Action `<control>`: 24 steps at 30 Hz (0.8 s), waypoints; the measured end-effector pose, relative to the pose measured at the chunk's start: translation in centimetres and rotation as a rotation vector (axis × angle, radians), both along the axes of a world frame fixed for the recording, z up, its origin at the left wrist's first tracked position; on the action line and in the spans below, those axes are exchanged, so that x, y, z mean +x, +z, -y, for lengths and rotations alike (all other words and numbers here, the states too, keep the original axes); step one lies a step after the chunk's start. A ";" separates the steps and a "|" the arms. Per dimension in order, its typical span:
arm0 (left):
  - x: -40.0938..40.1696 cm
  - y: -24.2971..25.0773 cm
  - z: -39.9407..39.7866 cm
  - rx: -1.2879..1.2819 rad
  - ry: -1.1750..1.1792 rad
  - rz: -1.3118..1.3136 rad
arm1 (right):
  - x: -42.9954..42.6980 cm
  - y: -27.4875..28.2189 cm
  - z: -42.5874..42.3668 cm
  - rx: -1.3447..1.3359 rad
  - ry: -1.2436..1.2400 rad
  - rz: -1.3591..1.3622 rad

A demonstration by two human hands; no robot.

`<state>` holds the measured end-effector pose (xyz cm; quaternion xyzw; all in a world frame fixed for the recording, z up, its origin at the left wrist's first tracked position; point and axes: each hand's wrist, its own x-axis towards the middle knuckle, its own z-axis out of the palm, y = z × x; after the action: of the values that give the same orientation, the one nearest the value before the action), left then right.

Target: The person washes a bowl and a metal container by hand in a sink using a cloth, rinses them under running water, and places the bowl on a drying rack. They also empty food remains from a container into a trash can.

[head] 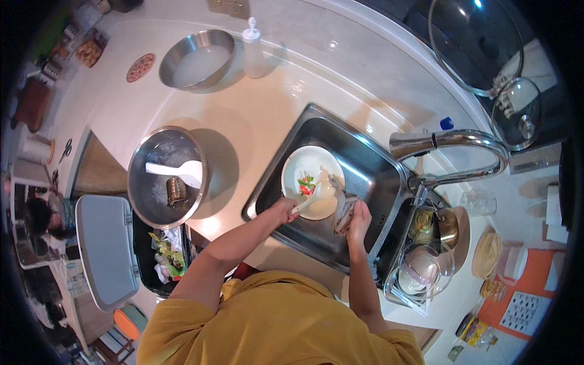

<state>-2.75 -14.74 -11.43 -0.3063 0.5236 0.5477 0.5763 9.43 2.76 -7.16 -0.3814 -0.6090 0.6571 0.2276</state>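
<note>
My left hand is closed on the handle of a pale spoon, whose bowl lies over a white plate with a red and green floral design. My left fingers are also at the plate's near edge. The plate is above the stainless steel sink; whether it rests on anything is hidden. My right hand holds a crumpled grey and brown cloth against the plate's right side. Brownish liquid or residue shows on the plate's right half.
A steel bowl with a white rice paddle and a metal grater drum stands left of the sink. Another steel bowl and a squeeze bottle stand behind. The faucet and a dish rack are right; an open bin is lower left.
</note>
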 end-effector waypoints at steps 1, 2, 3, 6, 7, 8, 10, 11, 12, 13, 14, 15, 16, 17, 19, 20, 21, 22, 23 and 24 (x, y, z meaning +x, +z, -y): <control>-0.1 -1.3 -0.5 -0.050 -0.027 -0.006 | 0.2 0.0 -0.6 -0.014 0.002 -0.035; -0.4 -2.6 -0.8 -0.051 -0.046 0.000 | 0.3 0.0 -1.0 -0.028 0.005 -0.071; -0.7 -3.9 -1.1 -0.026 -0.059 0.071 | 0.0 0.1 -1.2 -0.029 -0.012 -0.065; -1.2 -6.1 -2.3 -0.022 -0.083 0.139 | -0.4 -0.2 -1.8 -0.156 -0.100 -0.102; -1.3 -6.6 -2.7 -0.040 -0.078 0.135 | -0.2 -0.8 -2.1 -0.153 -0.115 -0.100; -1.2 -7.1 -2.8 -0.051 -0.120 0.035 | -0.2 -1.4 -2.2 -0.099 -0.117 -0.087; -1.2 -8.2 -2.5 -0.026 -0.107 0.036 | -0.5 -0.9 -1.4 -0.088 -0.127 -0.071; -1.2 -8.7 -2.3 0.001 -0.085 0.030 | -0.6 -1.0 -1.3 -0.092 -0.127 -0.067; -1.1 -8.4 -2.7 0.000 -0.094 0.037 | -0.6 -1.1 -1.4 -0.081 -0.138 -0.061; -0.9 -8.0 -3.2 -0.089 -0.087 -0.041 | -0.6 -1.3 -1.5 -0.071 -0.146 -0.056; -0.8 -7.6 -3.3 -0.179 -0.077 -0.120 | -0.5 -1.9 -1.7 -0.073 -0.148 -0.051; -0.8 -7.3 -3.2 -0.180 -0.080 -0.118 | -0.5 -2.5 -1.9 -0.064 -0.131 -0.035; -0.7 -6.9 -2.8 -0.164 -0.120 -0.183 | -0.6 -3.1 -2.2 -0.056 -0.111 -0.018; -0.9 -6.5 -2.4 -0.149 -0.158 -0.247 | -0.8 -3.8 -2.3 -0.058 -0.110 -0.017; -1.5 -6.1 -1.1 -0.167 -0.240 -0.300 | -1.9 -4.4 -2.0 0.100 -0.045 0.067; -1.7 -5.8 -0.5 -0.180 -0.325 -0.353 | -2.4 -5.8 -2.0 0.194 -0.027 0.105; -1.9 -4.8 -0.4 -0.182 -0.326 -0.350 | -2.8 -7.1 -2.1 0.191 -0.026 0.108; -2.2 -3.2 -0.4 -0.162 -0.499 -0.389 | -3.3 -8.0 -2.0 0.161 -0.010 0.097; -2.4 -1.8 -0.4 -0.139 -0.672 -0.428 | -3.6 -8.9 -2.0 0.131 0.006 0.086; -2.6 -0.7 0.1 -0.149 -0.660 -0.426 | -4.3 -8.2 -1.5 0.152 0.075 0.129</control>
<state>-5.38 -14.85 -12.14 -0.0424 0.7399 0.3449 0.5760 5.12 4.21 -15.39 -0.3817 -0.6842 0.5912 0.1916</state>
